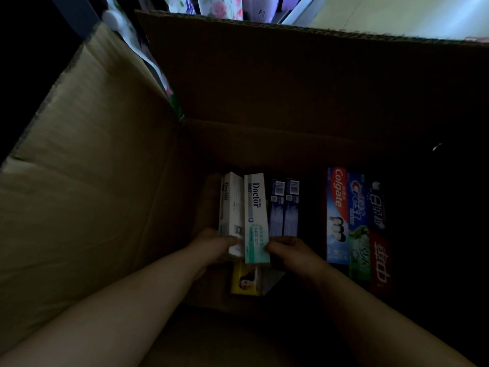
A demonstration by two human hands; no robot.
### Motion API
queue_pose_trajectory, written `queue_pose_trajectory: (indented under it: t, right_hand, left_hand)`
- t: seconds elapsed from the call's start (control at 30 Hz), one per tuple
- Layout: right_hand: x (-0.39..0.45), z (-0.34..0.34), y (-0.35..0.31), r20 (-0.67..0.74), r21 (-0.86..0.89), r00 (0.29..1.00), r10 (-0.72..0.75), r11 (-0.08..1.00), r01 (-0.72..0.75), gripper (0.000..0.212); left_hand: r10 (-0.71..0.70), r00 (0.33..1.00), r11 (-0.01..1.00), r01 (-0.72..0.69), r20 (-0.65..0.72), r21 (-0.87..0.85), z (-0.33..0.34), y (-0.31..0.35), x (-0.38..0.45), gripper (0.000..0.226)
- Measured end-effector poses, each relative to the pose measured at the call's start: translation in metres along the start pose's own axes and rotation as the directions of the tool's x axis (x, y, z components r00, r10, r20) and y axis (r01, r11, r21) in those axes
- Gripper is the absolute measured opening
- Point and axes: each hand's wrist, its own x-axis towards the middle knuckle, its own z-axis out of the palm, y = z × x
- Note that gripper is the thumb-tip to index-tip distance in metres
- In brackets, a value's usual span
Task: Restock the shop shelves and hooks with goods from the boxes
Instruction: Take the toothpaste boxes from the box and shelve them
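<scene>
The left hand (pixel 215 245) is seen low in the middle of the frame, with its fingers curled around the near end of a white Doctor carton (pixel 231 207). The right hand (pixel 287 249) is placed just beside it, and its fingertips are pinched on the near end of a white and green Doctor carton (pixel 255 215). The two cartons are held side by side, touching along their long edges, with their far ends pointing toward the top of the frame. Both forearms are stretched down into a large cardboard box (pixel 264 88), which fills most of the picture; its left flap (pixel 79 168) is folded outward at the left of the frame.

Inside the box, just right of the held cartons, two dark blue cartons (pixel 284 207) with barcodes are stood together. Well apart from them, at the lower right, a row of three is found: a Colgate carton (pixel 336 215), a Crest carton (pixel 357 223) touching it, and a blue and red carton (pixel 378 234) with Chinese characters at the right end. Under the hands, a small yellow box (pixel 244 279) with a printed face is lying on the bottom. The right part of the box is too dark to be read.

At the top of the frame, beyond the box edge, flowered packages (pixel 222 6) are visible, and a pale floor (pixel 397 14) is seen at the upper right.
</scene>
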Motion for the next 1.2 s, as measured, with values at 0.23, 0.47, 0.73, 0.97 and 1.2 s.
queue_pose_trajectory:
  t: [0.23,0.47,0.73,0.97,1.2]
  right_hand:
    - [-0.025,0.011,-0.03,0.021,-0.091,1.0,0.012,0.996,-0.01,0.006]
    - [-0.097,0.026,-0.063,0.055,-0.016,0.998,-0.007,1.0,0.008,0.029]
    - [-0.262,0.043,-0.094,0.058,0.068,0.996,-0.073,0.995,0.069,0.023]
    - [-0.438,0.068,-0.176,0.041,0.047,0.988,-0.149,0.988,0.147,0.028]
    - [-0.584,0.079,-0.251,0.1,0.018,0.96,-0.262,0.965,0.261,0.024]
  left_hand:
    - [0.084,0.996,0.994,-0.084,-0.011,-0.067,-0.006,0.021,-0.032,0.035]
    - [0.188,0.98,0.97,-0.175,0.064,-0.167,-0.003,0.023,-0.108,0.043]
    - [0.217,0.974,0.951,-0.225,-0.063,-0.213,-0.012,0.043,-0.273,0.054]
    - [0.18,0.983,0.909,-0.183,-0.045,-0.376,-0.037,0.112,-0.461,0.058]
    - [0.383,0.924,0.797,-0.334,-0.007,-0.502,-0.071,0.167,-0.612,0.095]
